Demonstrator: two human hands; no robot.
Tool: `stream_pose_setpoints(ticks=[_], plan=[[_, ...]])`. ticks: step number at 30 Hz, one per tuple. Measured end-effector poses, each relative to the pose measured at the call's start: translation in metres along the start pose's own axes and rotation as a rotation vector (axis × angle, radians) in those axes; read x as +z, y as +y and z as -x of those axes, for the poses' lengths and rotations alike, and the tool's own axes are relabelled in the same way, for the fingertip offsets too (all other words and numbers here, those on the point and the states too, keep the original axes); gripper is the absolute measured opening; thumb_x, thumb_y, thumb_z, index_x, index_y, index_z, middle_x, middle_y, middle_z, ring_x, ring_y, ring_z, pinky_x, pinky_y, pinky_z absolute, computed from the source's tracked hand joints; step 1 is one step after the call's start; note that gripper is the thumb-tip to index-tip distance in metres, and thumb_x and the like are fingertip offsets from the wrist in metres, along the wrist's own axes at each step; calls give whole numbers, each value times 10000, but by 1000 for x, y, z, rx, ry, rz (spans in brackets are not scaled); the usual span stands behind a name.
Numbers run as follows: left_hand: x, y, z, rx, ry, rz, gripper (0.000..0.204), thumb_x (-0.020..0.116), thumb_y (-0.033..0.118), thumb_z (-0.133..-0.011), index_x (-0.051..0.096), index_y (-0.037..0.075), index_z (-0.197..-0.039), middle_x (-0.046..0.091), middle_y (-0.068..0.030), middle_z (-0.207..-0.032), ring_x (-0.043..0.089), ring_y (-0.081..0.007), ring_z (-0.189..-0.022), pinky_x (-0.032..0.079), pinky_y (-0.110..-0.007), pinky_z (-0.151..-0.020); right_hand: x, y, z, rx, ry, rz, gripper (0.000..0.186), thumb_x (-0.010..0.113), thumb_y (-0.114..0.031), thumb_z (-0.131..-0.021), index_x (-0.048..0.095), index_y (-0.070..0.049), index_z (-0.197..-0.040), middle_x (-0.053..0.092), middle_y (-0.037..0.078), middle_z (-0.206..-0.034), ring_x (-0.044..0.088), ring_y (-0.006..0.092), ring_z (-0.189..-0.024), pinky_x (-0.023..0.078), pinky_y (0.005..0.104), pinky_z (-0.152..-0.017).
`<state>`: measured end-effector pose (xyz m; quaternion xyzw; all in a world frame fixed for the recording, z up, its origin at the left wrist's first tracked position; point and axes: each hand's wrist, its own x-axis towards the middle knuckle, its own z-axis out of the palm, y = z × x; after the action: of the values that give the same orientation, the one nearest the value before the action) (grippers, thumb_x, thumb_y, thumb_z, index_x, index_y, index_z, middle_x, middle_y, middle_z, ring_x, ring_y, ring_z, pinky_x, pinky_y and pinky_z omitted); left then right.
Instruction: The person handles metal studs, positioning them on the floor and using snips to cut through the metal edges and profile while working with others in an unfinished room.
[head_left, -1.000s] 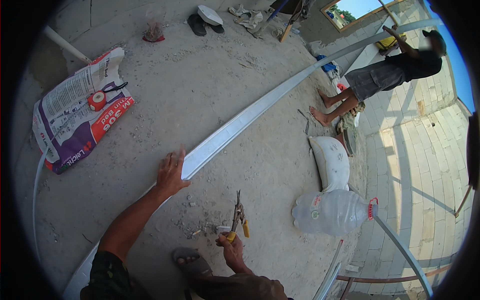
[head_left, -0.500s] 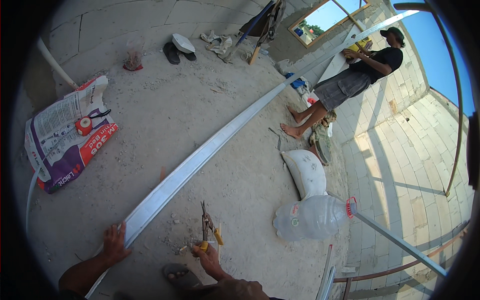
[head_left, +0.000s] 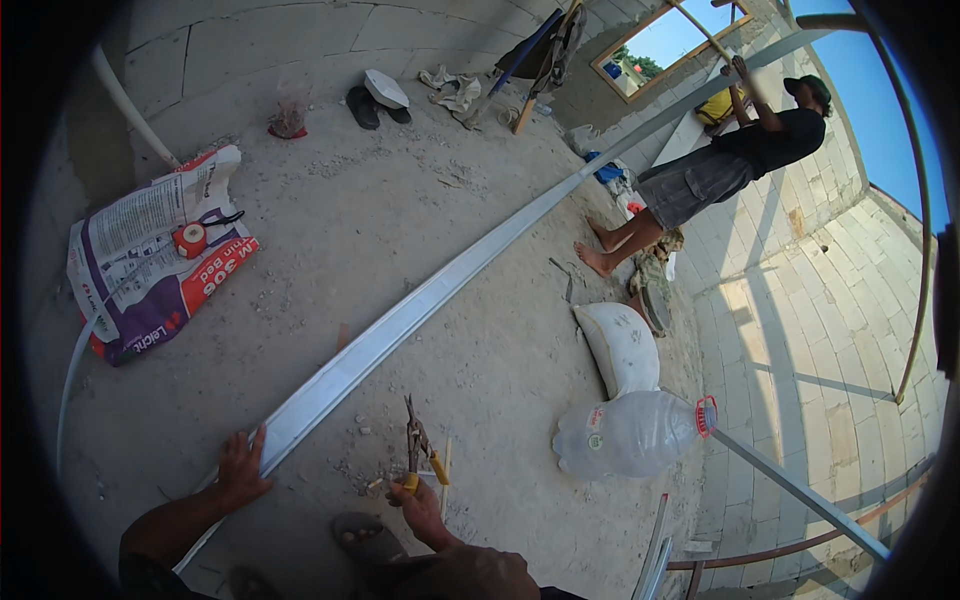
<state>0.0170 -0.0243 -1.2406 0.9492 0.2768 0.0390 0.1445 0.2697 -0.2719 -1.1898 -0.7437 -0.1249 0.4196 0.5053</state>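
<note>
A long silvery metal channel (head_left: 390, 335) runs diagonally across the concrete floor toward the upper right. My left hand (head_left: 242, 468) grips its near end, fingers curled over the edge. In my right hand (head_left: 424, 508) are tin snips (head_left: 415, 440) with yellow handles, held low over the floor right of the channel, beside some small debris. A grey sandal (head_left: 358, 532) shows just below that hand. On the left, an orange tape measure (head_left: 190, 238) lies on a printed purple, red and white bag (head_left: 150, 300).
A barefoot person (head_left: 745, 160) stands at right, arms raised near the channel's far end. A white sack (head_left: 615, 345), a large plastic jug (head_left: 630, 435) and metal lengths (head_left: 800, 495) lie nearer. Slippers (head_left: 365, 110), cloths and leaning poles line the block wall (head_left: 250, 40) below a window opening.
My left hand has moved along the channel toward me, to the lower left. The other person's arms went down and are raised again. The view has shifted somewhat.
</note>
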Motion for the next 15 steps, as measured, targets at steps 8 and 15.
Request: stream_pose_setpoints(ticks=[8,15], plan=[[-3,4,-2,-10,3,9,1084,809,366,-577,271,8,-1447,448,-203,-1105,483,-354,-998,411,-487,-832,6,-3,2,-5,25,-22,293,629,-229,-913,555,32,-1022,633,113,-853,628,188,-776,514,322,-718],[-7,5,-1,-44,-49,-46,1088,798,401,-606,246,11,-1459,455,-199,-1105,483,-348,-1008,412,-487,-835,8,-5,0,-16,32,-17,281,632,-216,-910,554,35,-1012,636,109,-844,627,184,-766,512,320,-721]])
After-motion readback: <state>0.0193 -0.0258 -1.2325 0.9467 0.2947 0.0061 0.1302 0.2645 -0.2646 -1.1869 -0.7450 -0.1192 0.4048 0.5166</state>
